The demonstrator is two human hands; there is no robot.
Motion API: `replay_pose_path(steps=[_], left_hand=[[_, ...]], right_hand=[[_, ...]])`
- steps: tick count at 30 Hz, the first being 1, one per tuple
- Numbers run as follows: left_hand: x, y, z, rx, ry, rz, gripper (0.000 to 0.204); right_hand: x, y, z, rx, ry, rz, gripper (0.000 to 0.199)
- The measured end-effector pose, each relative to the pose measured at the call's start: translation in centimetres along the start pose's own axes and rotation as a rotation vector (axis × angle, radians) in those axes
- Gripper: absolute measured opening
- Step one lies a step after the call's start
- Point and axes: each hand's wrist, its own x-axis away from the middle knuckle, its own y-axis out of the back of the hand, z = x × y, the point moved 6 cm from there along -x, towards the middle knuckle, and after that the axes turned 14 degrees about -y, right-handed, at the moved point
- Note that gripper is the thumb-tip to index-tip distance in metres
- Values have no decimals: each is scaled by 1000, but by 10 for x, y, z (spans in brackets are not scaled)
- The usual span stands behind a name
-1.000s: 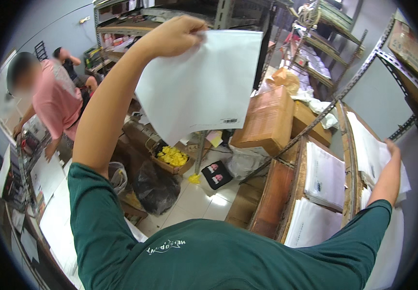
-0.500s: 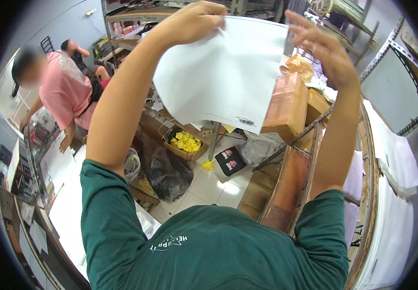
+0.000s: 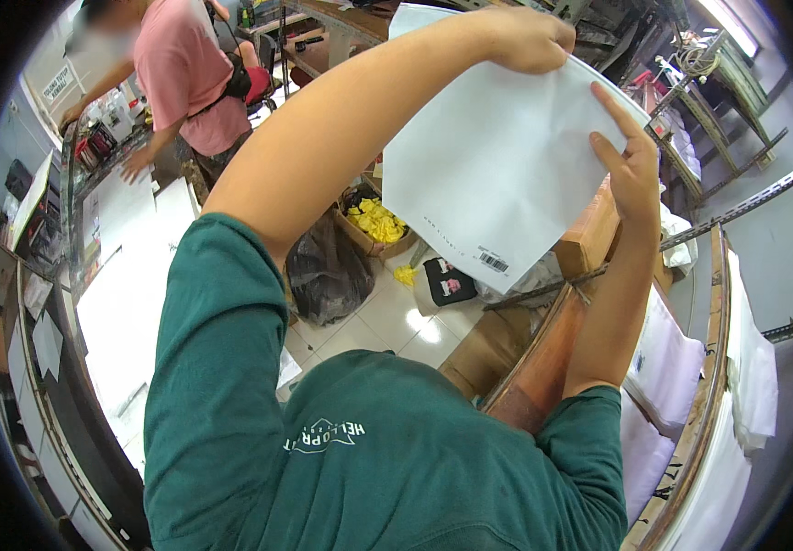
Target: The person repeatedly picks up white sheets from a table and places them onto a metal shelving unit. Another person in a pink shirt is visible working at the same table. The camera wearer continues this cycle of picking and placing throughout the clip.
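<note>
A large white sheet [image 3: 484, 170] hangs raised in front of me, bowed, with a small barcode printed near its lower corner. My left hand [image 3: 532, 41] has crossed over its upper part and is closed on the top edge, fingers folded around it. At the sheet's right side is my right hand [image 3: 633, 170], its index finger and thumb stretched out and apart against the face of the sheet. Its other fingers are mostly hidden.
A person in a pink shirt [image 3: 185, 73] leans over a worktable [image 3: 107, 321] at left. Below are a box of yellow scraps [image 3: 375, 220], a black plastic bag [image 3: 328, 271] and a dark printed cloth [image 3: 449, 281]. Stacked white sheets [image 3: 667, 354] fill the right-hand rack.
My left hand has moved right along the sheet's top edge. The right hand has come lower, onto the sheet's side. The sheet has shifted right and tilted, and my view has turned.
</note>
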Motion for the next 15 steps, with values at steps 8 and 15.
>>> replay_pose_path(steps=[8, 15], left_hand=[[60, 64, -2, 140, 80, 51, 60], [118, 141, -10, 71, 32, 113, 47]], right_hand=[[-23, 22, -7, 8, -92, 34, 55], [-2, 78, -45, 25, -174, -83, 59]])
